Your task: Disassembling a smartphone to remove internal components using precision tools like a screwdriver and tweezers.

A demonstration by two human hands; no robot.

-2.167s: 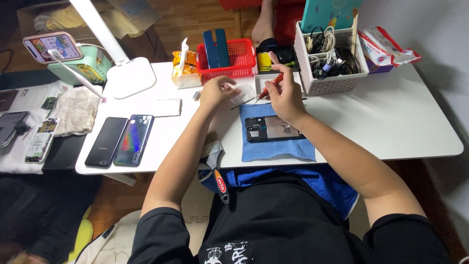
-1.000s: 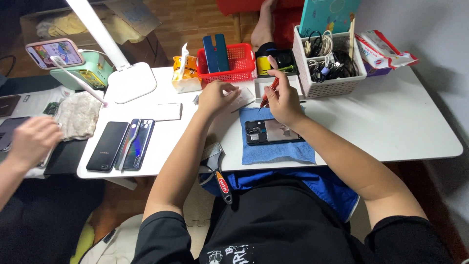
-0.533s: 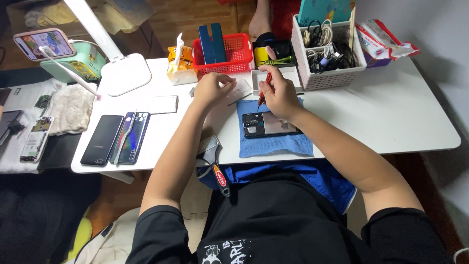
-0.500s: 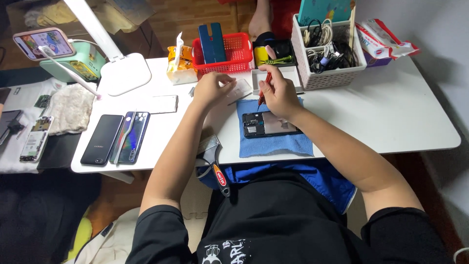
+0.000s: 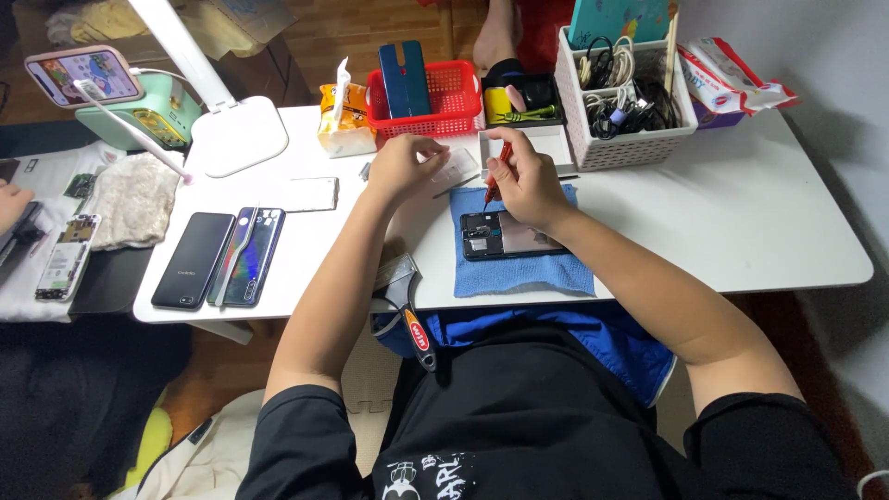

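An opened phone (image 5: 505, 235) with its back cover off lies on a blue cloth (image 5: 519, 268) on the white table (image 5: 741, 213). My right hand (image 5: 523, 176) grips a red screwdriver (image 5: 496, 171), its tip pointing down at the phone's upper left part. My left hand (image 5: 403, 167) rests on the table to the left of the cloth, its fingers curled by a small flat pale part (image 5: 454, 169). What the left fingers pinch, if anything, is hidden.
A red basket (image 5: 435, 97), a white basket of cables (image 5: 630, 102) and a white tray (image 5: 546, 143) stand at the back. Two phones (image 5: 222, 257), a lamp base (image 5: 236, 134) and a grey rag (image 5: 130, 194) lie left. Another person's hand (image 5: 11, 199) shows at the far left.
My right hand with the screwdriver stays over the opened phone, shifting only slightly. The other person's hand at the far left came into view, withdrew, and shows again at the edge.
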